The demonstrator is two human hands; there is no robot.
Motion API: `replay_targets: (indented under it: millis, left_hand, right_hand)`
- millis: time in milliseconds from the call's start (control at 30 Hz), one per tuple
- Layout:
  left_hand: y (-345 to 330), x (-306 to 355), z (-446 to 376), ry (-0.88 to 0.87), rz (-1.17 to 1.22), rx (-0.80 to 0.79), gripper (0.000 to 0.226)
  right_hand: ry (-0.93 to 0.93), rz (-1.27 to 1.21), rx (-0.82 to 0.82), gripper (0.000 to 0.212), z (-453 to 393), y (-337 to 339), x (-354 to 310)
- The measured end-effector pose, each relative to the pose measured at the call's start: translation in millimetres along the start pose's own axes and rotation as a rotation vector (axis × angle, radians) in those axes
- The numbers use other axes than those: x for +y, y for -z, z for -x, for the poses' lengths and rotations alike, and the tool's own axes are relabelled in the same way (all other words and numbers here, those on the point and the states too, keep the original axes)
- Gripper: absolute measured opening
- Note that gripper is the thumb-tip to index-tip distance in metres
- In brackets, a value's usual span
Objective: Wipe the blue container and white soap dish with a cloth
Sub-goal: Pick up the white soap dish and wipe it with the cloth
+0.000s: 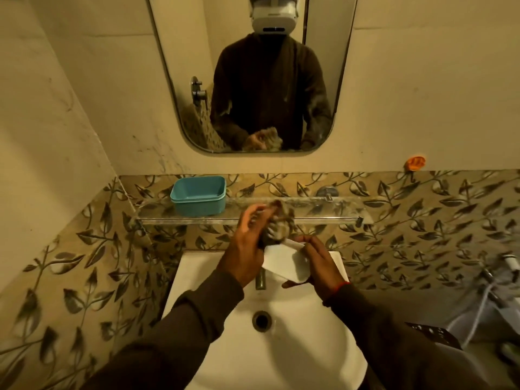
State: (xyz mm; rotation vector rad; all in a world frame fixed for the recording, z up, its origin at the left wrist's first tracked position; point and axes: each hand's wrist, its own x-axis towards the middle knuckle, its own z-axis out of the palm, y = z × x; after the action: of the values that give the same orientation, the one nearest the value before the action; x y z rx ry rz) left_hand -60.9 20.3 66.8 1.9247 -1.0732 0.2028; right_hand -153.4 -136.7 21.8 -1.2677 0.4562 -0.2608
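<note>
- The left hand point(247, 243) grips a bunched cloth point(277, 226), pressing it against the white soap dish point(284, 261).
- The right hand point(318, 263) clasps that dish, tilted, above the sink point(281, 347).
- The blue container point(198, 195) sits far left on the glass shelf point(323, 212), apart from both hands.

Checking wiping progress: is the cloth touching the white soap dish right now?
Touching. The head view shows the cloth, bunched in the left hand, pressed against the upper end of the white soap dish, which the right hand holds over the sink.
</note>
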Motion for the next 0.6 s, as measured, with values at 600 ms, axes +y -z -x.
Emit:
replay_targets:
  millis: [600]
  left_hand:
    - [26.0,30.4,-11.7,-0.214,-0.23,-0.51,0.047]
  right_hand:
    - [0.183,-0.219,0.379,0.041,11.7,-48.1,-34.1]
